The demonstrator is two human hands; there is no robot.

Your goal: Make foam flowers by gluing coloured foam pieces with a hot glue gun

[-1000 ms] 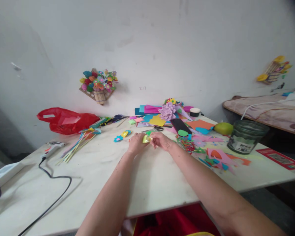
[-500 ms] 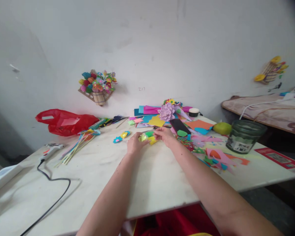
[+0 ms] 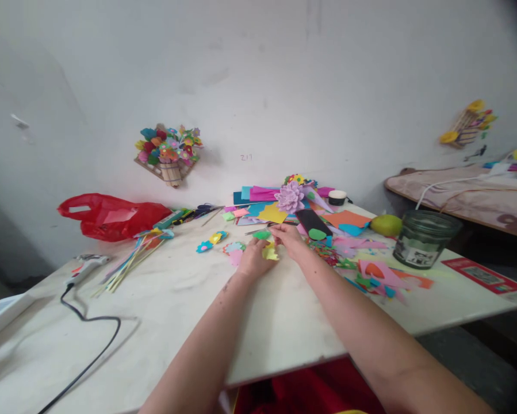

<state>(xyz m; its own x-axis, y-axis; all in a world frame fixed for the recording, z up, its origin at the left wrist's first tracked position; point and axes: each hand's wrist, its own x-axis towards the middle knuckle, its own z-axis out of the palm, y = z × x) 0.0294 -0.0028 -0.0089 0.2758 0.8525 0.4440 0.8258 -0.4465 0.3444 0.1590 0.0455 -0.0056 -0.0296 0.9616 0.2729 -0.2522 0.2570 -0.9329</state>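
The left hand (image 3: 255,259) touches a yellow piece (image 3: 270,251) at its 2 o'clock; the right hand (image 3: 287,237) is at the yellow piece's 2 o'clock, a green piece (image 3: 261,235) at 11; neither hand's grip can be told

Light is soft, shadows faint, detail slightly blurred, upper-right corner dark.

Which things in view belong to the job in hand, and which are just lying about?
Likely in the job:
yellow piece at the left hand;
green piece just beyond that hand;
pink piece left of it.

Seemingly just lying about:
red bag;
green fruit;
glass jar;
red card.
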